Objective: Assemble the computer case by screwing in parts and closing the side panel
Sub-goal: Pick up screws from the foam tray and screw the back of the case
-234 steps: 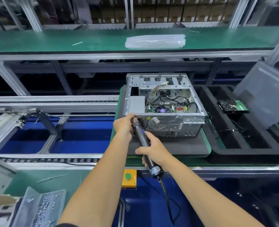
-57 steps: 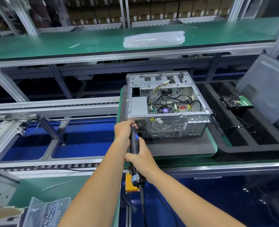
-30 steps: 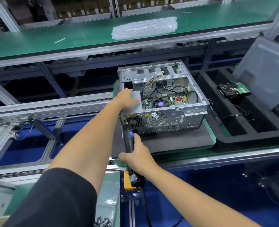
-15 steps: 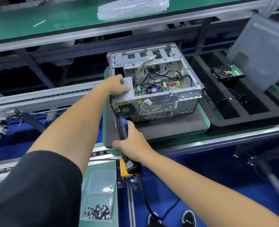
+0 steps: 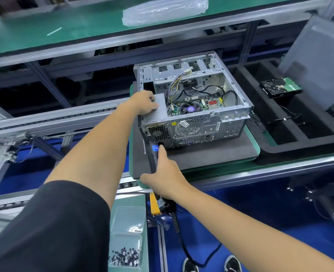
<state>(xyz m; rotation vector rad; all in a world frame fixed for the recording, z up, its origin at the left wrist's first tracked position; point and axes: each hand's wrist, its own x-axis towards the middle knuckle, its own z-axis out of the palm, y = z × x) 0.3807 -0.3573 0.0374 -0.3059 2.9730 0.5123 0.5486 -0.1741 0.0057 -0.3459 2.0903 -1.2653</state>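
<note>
An open silver computer case (image 5: 217, 124) lies on a dark foam pad (image 5: 211, 154), rear panel toward me, with cables and the motherboard exposed. My left hand (image 5: 144, 104) rests on the grey power supply (image 5: 159, 112) at the case's near-left top corner, fingers curled over its far edge. My right hand (image 5: 162, 173) grips a black electric screwdriver (image 5: 154, 154) with a blue label. Its tip points up at the lower-left corner of the rear panel, beside the power supply grille. A grey side panel (image 5: 321, 61) leans at the right.
A black foam tray (image 5: 299, 124) to the right holds a hard drive (image 5: 281, 88). A clear box of dark screws (image 5: 126, 256) sits near my left elbow. A plastic bag (image 5: 164, 7) lies on the green upper shelf. A yellow button box (image 5: 154, 205) hangs under the conveyor rail.
My left hand has left the screwdriver and moved up onto the power supply. The screwdriver dropped lower along the rear panel's left edge. My head has come closer and looks down more.
</note>
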